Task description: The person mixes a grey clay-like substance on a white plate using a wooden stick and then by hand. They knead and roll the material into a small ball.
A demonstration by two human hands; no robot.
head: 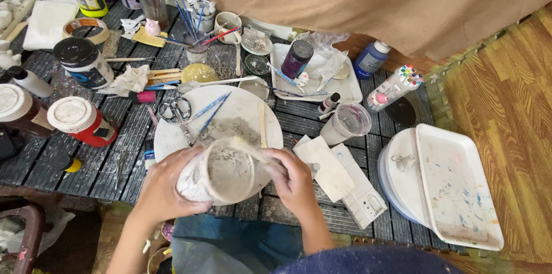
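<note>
My left hand (163,184) grips the side of a clear plastic cup (215,171) smeared with grey-white paste, tilted so its mouth faces me. My right hand (294,180) is closed on a thin wooden stick (248,148) that reaches into the cup's mouth. The cup hovers over the near edge of a round white plate (244,107) carrying a patch of grey paste, scissors (176,111), two blue-handled brushes (210,110) and a wooden stick (262,124).
The dark slatted table (103,153) is crowded: paint jars (80,121) at left, a brush cup (196,50) behind, a white tray (351,87) with a purple bottle, a plastic cup (346,123), and a rectangular white tray (457,188) at right. Wooden floor lies further right.
</note>
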